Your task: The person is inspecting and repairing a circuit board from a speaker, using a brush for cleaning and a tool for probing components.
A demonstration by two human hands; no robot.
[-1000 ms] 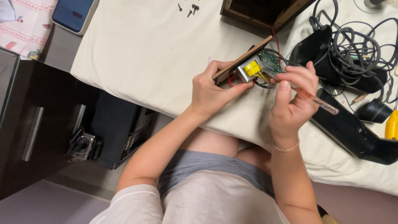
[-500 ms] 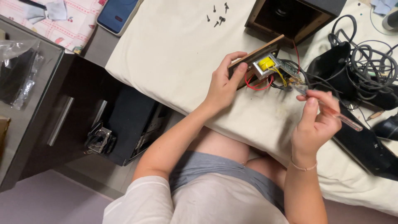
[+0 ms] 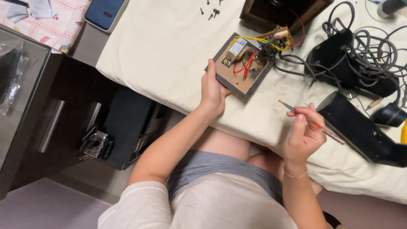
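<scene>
My left hand (image 3: 213, 91) has lowered the flat brown board (image 3: 241, 70) with its yellow and red wires onto the cream cloth-covered surface (image 3: 161, 55) and grips its near edge. My right hand (image 3: 304, 138) has drawn back, pinching a thin screwdriver (image 3: 311, 123) clear of the board.

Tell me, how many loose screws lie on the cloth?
About 5 loose screws, clustered at the top edge of the cream cloth, above the wooden panel. They are tiny, and more may lie out of view.
</scene>
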